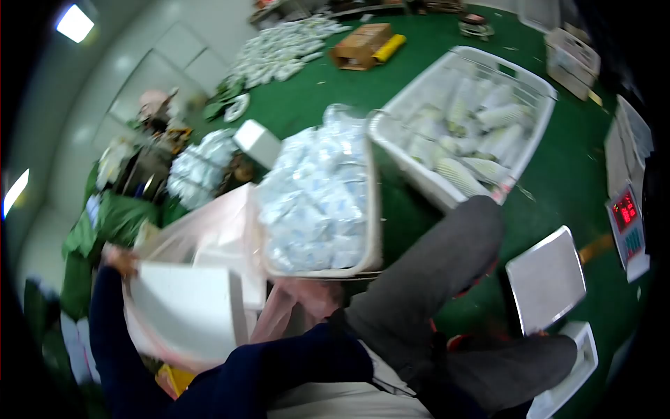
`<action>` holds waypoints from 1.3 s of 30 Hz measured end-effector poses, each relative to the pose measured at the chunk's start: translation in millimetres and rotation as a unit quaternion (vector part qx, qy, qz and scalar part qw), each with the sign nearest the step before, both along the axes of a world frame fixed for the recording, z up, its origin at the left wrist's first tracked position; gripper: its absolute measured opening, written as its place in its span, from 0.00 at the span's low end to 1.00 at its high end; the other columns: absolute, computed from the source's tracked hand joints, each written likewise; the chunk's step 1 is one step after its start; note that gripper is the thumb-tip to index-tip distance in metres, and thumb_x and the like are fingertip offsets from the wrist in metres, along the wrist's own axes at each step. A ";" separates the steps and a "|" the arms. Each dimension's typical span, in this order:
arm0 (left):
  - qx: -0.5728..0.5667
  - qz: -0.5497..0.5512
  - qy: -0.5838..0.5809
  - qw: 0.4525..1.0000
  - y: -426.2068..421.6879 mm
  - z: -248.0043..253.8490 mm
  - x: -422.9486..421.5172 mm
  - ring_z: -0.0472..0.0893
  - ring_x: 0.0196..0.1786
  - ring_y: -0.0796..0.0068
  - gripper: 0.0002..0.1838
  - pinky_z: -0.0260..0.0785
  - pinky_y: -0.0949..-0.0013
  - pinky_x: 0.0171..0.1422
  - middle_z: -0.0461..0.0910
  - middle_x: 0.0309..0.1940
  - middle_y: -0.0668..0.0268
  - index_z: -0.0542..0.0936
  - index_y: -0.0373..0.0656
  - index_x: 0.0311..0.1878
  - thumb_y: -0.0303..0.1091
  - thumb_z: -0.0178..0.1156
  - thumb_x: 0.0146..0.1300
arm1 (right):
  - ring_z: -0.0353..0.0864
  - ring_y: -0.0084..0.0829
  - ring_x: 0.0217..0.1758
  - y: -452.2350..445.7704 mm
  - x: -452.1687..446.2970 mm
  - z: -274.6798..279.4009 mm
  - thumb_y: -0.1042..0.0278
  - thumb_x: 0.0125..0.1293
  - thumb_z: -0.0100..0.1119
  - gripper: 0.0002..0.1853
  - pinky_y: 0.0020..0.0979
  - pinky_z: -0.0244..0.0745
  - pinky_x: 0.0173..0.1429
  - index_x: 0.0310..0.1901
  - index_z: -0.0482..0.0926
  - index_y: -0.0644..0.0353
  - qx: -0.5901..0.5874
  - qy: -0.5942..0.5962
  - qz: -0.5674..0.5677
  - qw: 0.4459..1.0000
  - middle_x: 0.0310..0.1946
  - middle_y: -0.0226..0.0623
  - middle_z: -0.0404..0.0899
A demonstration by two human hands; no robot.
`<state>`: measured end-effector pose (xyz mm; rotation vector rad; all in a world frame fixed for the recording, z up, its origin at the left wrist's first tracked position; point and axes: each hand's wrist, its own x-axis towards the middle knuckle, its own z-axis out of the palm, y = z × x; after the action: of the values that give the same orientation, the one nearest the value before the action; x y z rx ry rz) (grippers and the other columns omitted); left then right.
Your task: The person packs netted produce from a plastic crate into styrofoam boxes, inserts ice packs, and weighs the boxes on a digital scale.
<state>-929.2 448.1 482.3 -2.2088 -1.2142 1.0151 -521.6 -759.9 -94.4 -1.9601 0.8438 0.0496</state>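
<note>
My left hand is at the far left, its fingers closed on the edge of a pink plastic bag, beside the upper corner of a white foam box. The bag surrounds this box and more white foam behind it. Its crumpled pink film continues toward my dark blue sleeve. My right hand does not show. Just beyond the bag, a white basket is filled with clear-and-blue plastic packs.
A white crate holds several pale vegetables in netting. At right are a metal scale plate, its red-lit display and a white tray. A cardboard box and many wrapped pieces lie farther back.
</note>
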 end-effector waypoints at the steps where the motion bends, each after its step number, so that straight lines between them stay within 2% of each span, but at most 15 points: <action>1: -0.055 -0.017 -0.061 0.996 18.2 38.4 12.4 0.82 0.52 0.58 0.39 0.78 0.54 0.55 0.82 0.54 0.57 0.74 0.47 0.67 0.45 0.74 0.50 | 0.81 0.32 0.47 -2.9 -0.3 0.9 0.49 0.75 0.52 0.24 0.31 0.73 0.48 0.59 0.77 0.61 0.004 -0.001 0.000 1.000 0.48 0.42 0.83; 5: -0.075 0.140 -0.361 0.919 -112.4 167.2 178.7 0.76 0.37 0.72 0.39 0.75 0.66 0.38 0.76 0.41 0.67 0.75 0.49 0.65 0.37 0.72 0.43 | 0.82 0.31 0.46 -19.3 4.2 -6.3 0.49 0.76 0.51 0.24 0.31 0.73 0.47 0.59 0.78 0.60 0.013 -0.013 0.001 1.000 0.47 0.42 0.84; 7: -0.098 0.012 -0.542 0.835 -119.5 214.6 208.8 0.71 0.34 0.79 0.37 0.68 0.72 0.37 0.72 0.33 0.74 0.70 0.50 0.71 0.44 0.61 0.55 | 0.82 0.31 0.46 -27.1 7.0 -4.1 0.48 0.76 0.51 0.23 0.30 0.73 0.46 0.58 0.78 0.60 0.019 -0.032 0.002 0.999 0.46 0.41 0.84; 9: -0.199 -0.120 -0.580 0.781 -167.0 257.1 261.2 0.70 0.36 0.83 0.40 0.66 0.75 0.44 0.73 0.37 0.76 0.65 0.50 0.76 0.49 0.61 0.59 | 0.83 0.30 0.45 -45.3 16.7 -12.2 0.48 0.76 0.51 0.23 0.30 0.74 0.45 0.58 0.79 0.60 0.036 -0.084 0.005 0.996 0.46 0.41 0.84; 11: -0.210 -0.258 -0.592 0.734 -182.3 291.4 302.3 0.73 0.57 0.73 0.44 0.69 0.64 0.59 0.73 0.59 0.69 0.62 0.52 0.78 0.56 0.60 0.60 | 0.83 0.30 0.45 -71.9 42.5 -34.1 0.48 0.76 0.51 0.23 0.30 0.74 0.45 0.58 0.79 0.60 0.098 -0.211 0.035 0.972 0.46 0.41 0.85; 12: -0.190 -0.332 -0.608 0.696 -213.3 288.0 337.1 0.72 0.61 0.71 0.45 0.68 0.62 0.64 0.72 0.63 0.68 0.62 0.52 0.79 0.59 0.60 0.60 | 0.84 0.32 0.51 -27.8 41.6 50.0 0.46 0.76 0.53 0.27 0.29 0.76 0.51 0.66 0.74 0.58 0.103 -0.232 -0.037 0.966 0.52 0.42 0.84; 14: -0.134 -0.469 -0.627 0.607 -287.1 263.9 407.1 0.72 0.66 0.69 0.46 0.64 0.63 0.70 0.71 0.67 0.66 0.60 0.50 0.79 0.60 0.62 0.61 | 0.84 0.30 0.53 63.9 43.3 177.8 0.48 0.78 0.49 0.26 0.27 0.77 0.54 0.69 0.72 0.55 0.114 -0.331 -0.060 0.935 0.54 0.41 0.84; 17: -0.096 -0.637 -0.599 0.476 -401.3 202.9 524.3 0.70 0.71 0.63 0.46 0.68 0.57 0.70 0.69 0.70 0.62 0.63 0.51 0.77 0.48 0.70 0.56 | 0.84 0.30 0.55 132.3 36.7 297.3 0.29 0.75 0.37 0.39 0.26 0.76 0.50 0.73 0.66 0.52 0.127 -0.410 0.096 0.898 0.55 0.40 0.83; 20: -0.091 -0.798 -0.564 0.191 -583.8 72.3 566.4 0.76 0.62 0.65 0.48 0.75 0.58 0.58 0.74 0.62 0.60 0.70 0.50 0.69 0.29 0.74 0.38 | 0.80 0.36 0.61 154.4 53.0 340.8 0.23 0.72 0.28 0.45 0.34 0.78 0.54 0.77 0.58 0.51 0.322 -0.400 0.130 0.848 0.63 0.45 0.77; 24: -0.221 -0.786 -0.576 0.047 -716.8 -114.9 586.2 0.75 0.58 0.45 0.38 0.74 0.48 0.55 0.69 0.57 0.52 0.78 0.51 0.54 0.28 0.79 0.32 | 0.69 0.45 0.71 114.5 74.4 332.1 0.20 0.70 0.28 0.49 0.55 0.66 0.69 0.77 0.59 0.56 0.475 -0.421 0.063 0.771 0.71 0.46 0.67; 26: -0.339 -0.740 -0.569 0.113 -742.4 -198.4 583.2 0.75 0.59 0.46 0.30 0.74 0.51 0.58 0.70 0.56 0.51 0.79 0.47 0.50 0.26 0.77 0.38 | 0.67 0.46 0.72 82.9 65.8 304.1 0.19 0.69 0.30 0.51 0.55 0.62 0.72 0.76 0.60 0.59 0.522 -0.427 -0.015 0.738 0.71 0.44 0.68; 29: -0.538 -0.618 -0.502 0.277 -759.4 -283.3 574.6 0.78 0.53 0.52 0.19 0.74 0.58 0.55 0.72 0.56 0.52 0.79 0.41 0.42 0.28 0.72 0.45 | 0.73 0.37 0.67 64.4 42.6 237.6 0.27 0.75 0.31 0.41 0.47 0.66 0.67 0.73 0.64 0.54 0.348 -0.417 -0.084 0.836 0.63 0.37 0.76; 32: -0.726 -0.258 -0.426 0.475 -761.5 -441.7 594.6 0.79 0.49 0.59 0.11 0.72 0.61 0.51 0.77 0.50 0.55 0.80 0.39 0.39 0.36 0.62 0.57 | 0.74 0.30 0.61 46.8 4.3 174.9 0.35 0.76 0.35 0.32 0.36 0.65 0.61 0.70 0.69 0.46 0.314 -0.252 -0.084 0.912 0.59 0.34 0.79; 36: -0.655 -0.087 -0.328 0.675 -772.8 -557.6 612.7 0.79 0.49 0.62 0.16 0.71 0.60 0.53 0.80 0.49 0.55 0.81 0.39 0.43 0.42 0.51 0.66 | 0.66 0.44 0.73 17.2 -33.9 81.7 0.28 0.73 0.30 0.41 0.62 0.53 0.71 0.74 0.66 0.49 0.218 0.095 -0.022 0.971 0.69 0.47 0.71; 39: -0.729 0.097 -0.442 0.513 -805.5 -564.3 608.9 0.80 0.50 0.60 0.27 0.70 0.59 0.58 0.82 0.46 0.57 0.75 0.37 0.56 0.54 0.49 0.73 | 0.77 0.44 0.63 44.3 -30.0 91.1 0.24 0.72 0.31 0.47 0.58 0.69 0.61 0.65 0.74 0.64 0.248 0.152 -0.029 0.956 0.60 0.53 0.78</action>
<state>-320.4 -357.4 -82.0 -4.4695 -0.8422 1.1542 -551.6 -715.5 -3.3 -1.4693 0.9758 0.4943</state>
